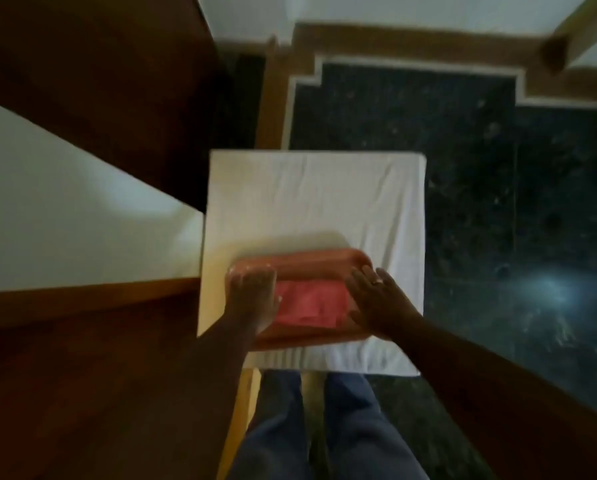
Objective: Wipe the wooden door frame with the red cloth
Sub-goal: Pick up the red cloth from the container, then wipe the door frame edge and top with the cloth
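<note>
A folded red cloth (309, 303) lies inside an orange plastic tray (304, 263) on a small table covered with a white sheet (311, 202). My left hand (253, 296) rests on the tray's left end, its fingers over the rim and touching the cloth's left edge. My right hand (380, 301) lies flat with fingers together against the tray's right end, a ring on one finger. Neither hand has lifted the cloth. The dark wooden door frame (92, 74) rises along the left of the view. The picture is blurred.
A white wall panel (65, 209) shows between the wooden parts on the left. Dark speckled floor (498, 202) with a brown and white border (394, 46) lies beyond and right of the table. My legs in blue trousers (325, 427) stand just below the table.
</note>
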